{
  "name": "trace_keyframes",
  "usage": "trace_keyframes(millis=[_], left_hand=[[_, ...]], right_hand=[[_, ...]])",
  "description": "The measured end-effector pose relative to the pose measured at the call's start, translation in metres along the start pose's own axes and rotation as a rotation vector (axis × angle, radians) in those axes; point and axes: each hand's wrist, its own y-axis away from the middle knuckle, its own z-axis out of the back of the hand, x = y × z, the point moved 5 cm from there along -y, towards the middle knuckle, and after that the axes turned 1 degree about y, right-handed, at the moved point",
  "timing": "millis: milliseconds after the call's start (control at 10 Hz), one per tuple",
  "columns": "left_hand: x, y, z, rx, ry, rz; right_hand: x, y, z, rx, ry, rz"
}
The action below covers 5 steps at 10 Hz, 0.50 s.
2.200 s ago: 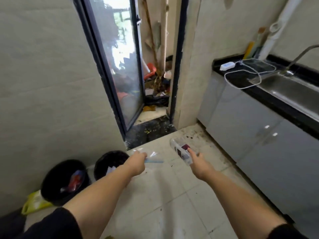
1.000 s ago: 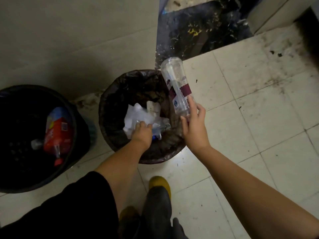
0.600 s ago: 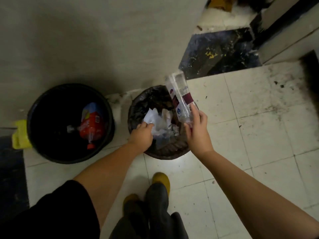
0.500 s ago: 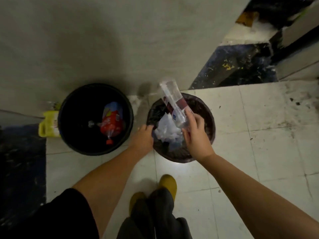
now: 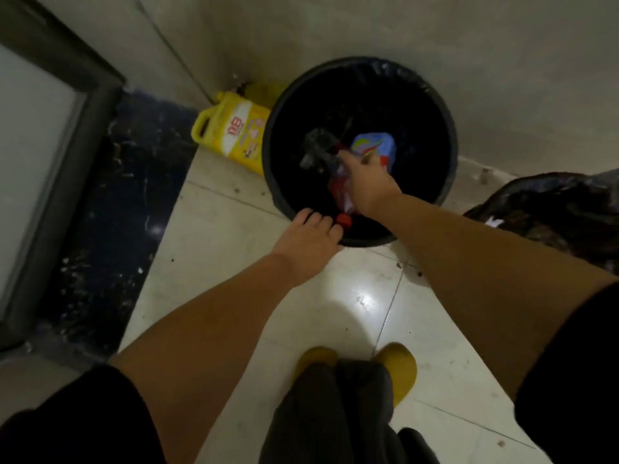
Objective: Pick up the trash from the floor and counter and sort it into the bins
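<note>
My right hand (image 5: 365, 179) is down inside the black bin (image 5: 432, 95), fingers seemingly around the clear plastic bottle (image 5: 318, 150) so it lands among the recyclables; grip blurred, I cannot tell. Left hand (image 5: 310, 241) rests loose-fingered, holding nothing, at the rim, steadying.

Tiled floor (image 5: 338, 296): black bin (image 5: 449, 128), yellow jug (image 5: 234, 135).

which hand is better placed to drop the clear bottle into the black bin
Right. The right hand already holds the clear bottle over the black bin; the left hand is empty at its near rim.
</note>
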Motion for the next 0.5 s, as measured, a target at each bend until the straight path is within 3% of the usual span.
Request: trace_keyframes(millis=[100, 200, 300, 500], left_hand=[[0.002, 0.001, -0.004, -0.071, 0.006, -0.035], [0.004, -0.001, -0.005, 0.004, 0.033, -0.006], [0.007, 0.005, 0.009, 0.086, 0.080, 0.052], [0.018, 0.053, 0.096, 0.149, 0.180, 0.166]], right_hand=[[0.015, -0.005, -0.019, -0.038, 0.106, -0.076], [0.021, -0.005, -0.017, -0.009, 0.104, -0.076], [0.023, 0.008, 0.008, 0.080, 0.135, -0.053], [0.004, 0.083, 0.107, 0.035, 0.097, -0.144]])
